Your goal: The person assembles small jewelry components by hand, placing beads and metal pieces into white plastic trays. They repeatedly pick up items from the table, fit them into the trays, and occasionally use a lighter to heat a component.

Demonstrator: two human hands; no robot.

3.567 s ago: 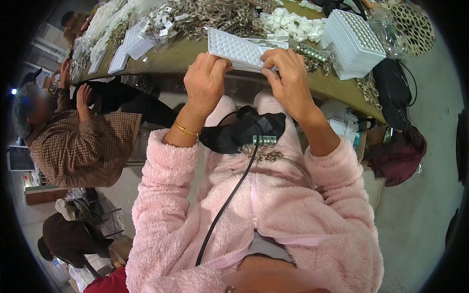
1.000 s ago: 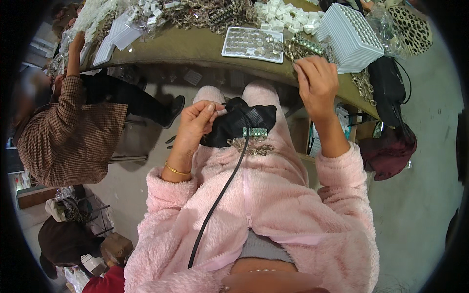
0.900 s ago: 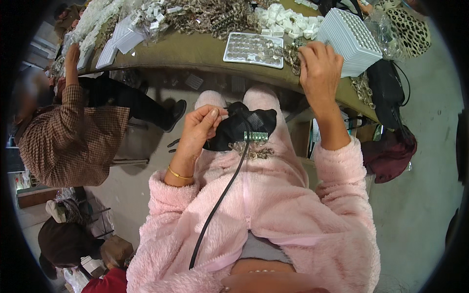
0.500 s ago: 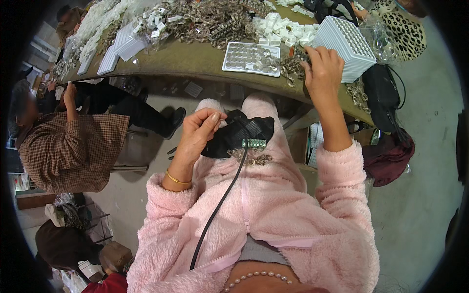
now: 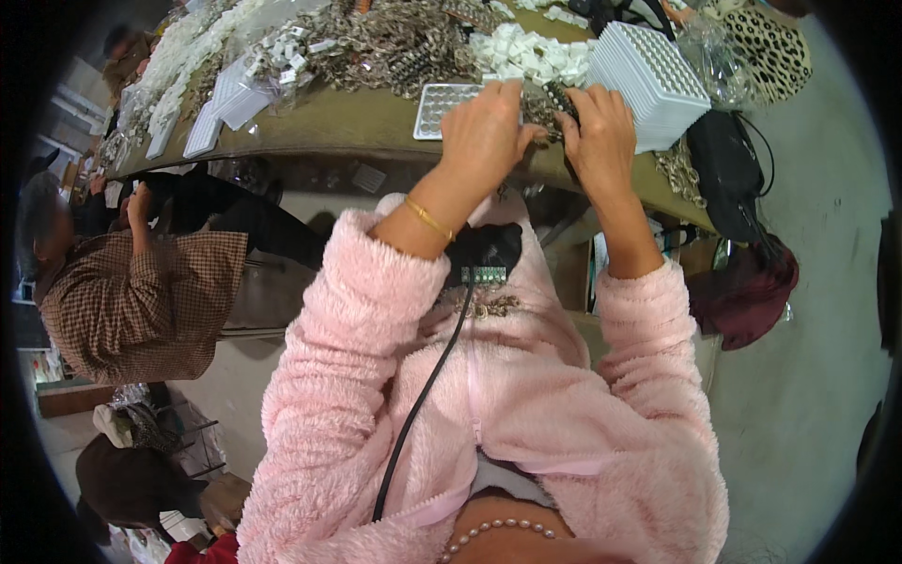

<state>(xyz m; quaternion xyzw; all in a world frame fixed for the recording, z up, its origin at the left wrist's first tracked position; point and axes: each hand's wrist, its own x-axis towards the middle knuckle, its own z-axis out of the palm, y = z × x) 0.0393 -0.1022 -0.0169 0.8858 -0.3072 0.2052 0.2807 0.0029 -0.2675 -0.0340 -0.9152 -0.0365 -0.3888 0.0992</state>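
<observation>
Both my hands are out at the table's (image 5: 319,124) near edge, and here's the dark strip (image 5: 555,97), lying between them in a tangle of metal bits. My right hand (image 5: 601,136) is curled at the strip, fingertips up against it; I can't tell whether they're gripping. My left hand (image 5: 484,127) bends over the right side of the white tray (image 5: 419,113), thumb pointing at that tangle, and its grip I can't make out either. Just beyond, white clips (image 5: 531,54) in a heap; right of them, the tray stack (image 5: 648,89). A big metal heap (image 5: 395,47) sprawls toward the far edge, white plastic (image 5: 188,66) crowding the left end. Past the table's right end there's a black bag (image 5: 728,160) and maroon cloth (image 5: 752,296) above the grey floor (image 5: 808,395). Over on my left sits a person in a checked top (image 5: 141,305).
</observation>
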